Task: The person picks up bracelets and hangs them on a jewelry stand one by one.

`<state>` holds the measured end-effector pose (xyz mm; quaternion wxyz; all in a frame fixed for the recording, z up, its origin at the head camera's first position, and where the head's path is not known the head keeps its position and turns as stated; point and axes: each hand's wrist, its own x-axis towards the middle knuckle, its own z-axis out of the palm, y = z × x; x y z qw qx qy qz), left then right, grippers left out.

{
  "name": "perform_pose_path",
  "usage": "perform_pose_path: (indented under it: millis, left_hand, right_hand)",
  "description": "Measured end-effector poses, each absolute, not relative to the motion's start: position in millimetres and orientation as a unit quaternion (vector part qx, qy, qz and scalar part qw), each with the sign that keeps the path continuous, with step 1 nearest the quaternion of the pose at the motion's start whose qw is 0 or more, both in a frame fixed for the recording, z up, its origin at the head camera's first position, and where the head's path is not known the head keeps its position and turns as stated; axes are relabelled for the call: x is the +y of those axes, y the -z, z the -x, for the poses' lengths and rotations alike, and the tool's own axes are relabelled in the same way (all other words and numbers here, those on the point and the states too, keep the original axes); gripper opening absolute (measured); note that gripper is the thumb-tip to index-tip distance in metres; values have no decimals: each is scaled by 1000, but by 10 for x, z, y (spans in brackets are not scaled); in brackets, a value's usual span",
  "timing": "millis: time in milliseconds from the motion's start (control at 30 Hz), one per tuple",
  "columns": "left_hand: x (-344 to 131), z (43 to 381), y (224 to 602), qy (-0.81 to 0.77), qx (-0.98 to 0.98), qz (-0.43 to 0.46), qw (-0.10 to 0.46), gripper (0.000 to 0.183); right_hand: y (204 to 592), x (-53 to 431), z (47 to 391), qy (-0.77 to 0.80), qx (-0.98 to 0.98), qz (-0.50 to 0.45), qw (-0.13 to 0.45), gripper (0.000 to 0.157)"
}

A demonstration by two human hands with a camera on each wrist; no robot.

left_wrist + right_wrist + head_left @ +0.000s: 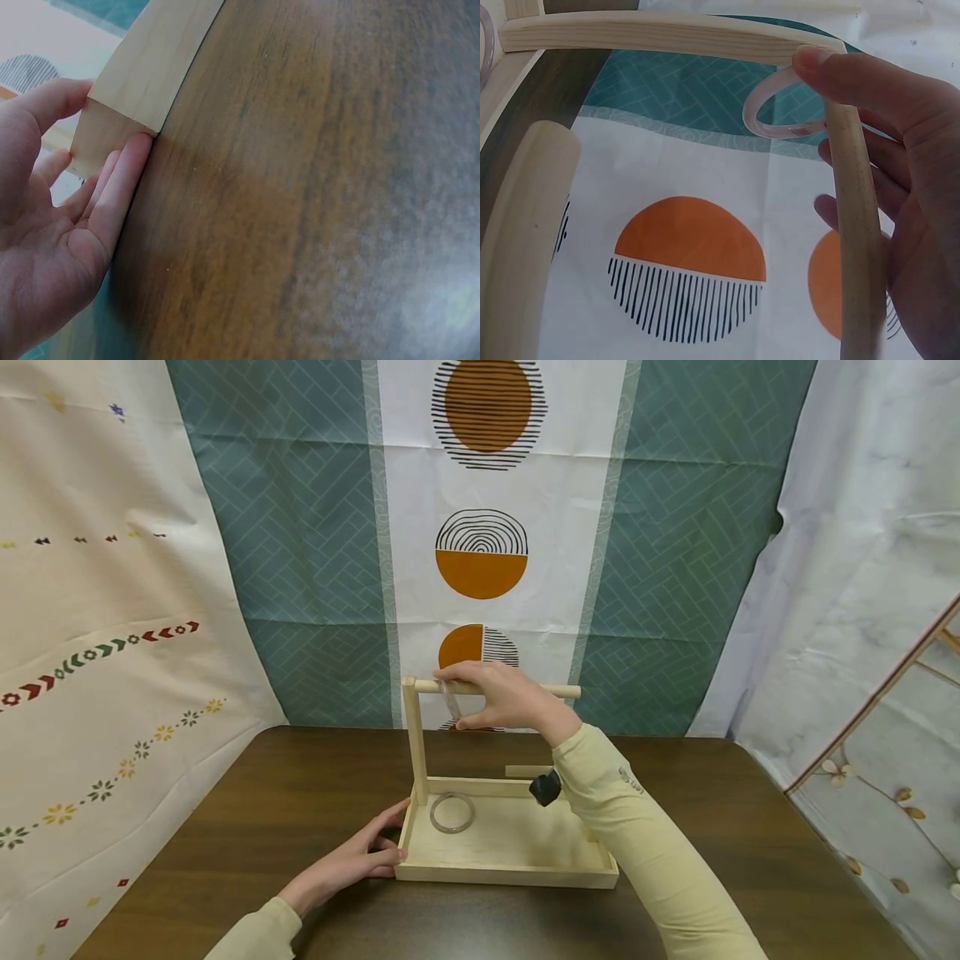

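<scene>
My right hand (502, 695) is raised at the wooden crossbar (561, 691) of a stand, pinching a clear pinkish bangle (759, 112) between thumb and fingers. The bangle loops around the bar near its left end, beside the upright post (415, 739); part of it is hidden by the fingers. A second bangle (452, 812) lies flat on the floor of the stand's tray base, at the left. My left hand (367, 847) touches the tray's left end (112, 135) from outside, thumb at the front corner and extended fingers along the end wall.
The shallow wooden tray (506, 876) sits on a dark brown table (322, 785). A second, lower bar (525, 771) shows behind the right sleeve, partly hidden. Patterned cloths (300, 527) hang behind and at both sides. A dark wrist camera (545, 787) hangs under the right wrist.
</scene>
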<state>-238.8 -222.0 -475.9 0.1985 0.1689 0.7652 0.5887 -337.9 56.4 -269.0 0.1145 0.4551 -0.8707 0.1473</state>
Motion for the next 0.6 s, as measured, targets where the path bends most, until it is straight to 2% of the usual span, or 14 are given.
perform_pose_path:
  millis: [600]
  left_hand:
    - [-2210,2383,4740,-588,766,-164,200,83]
  right_hand:
    - [2713,568,3368,-136,-873,-450,130,72]
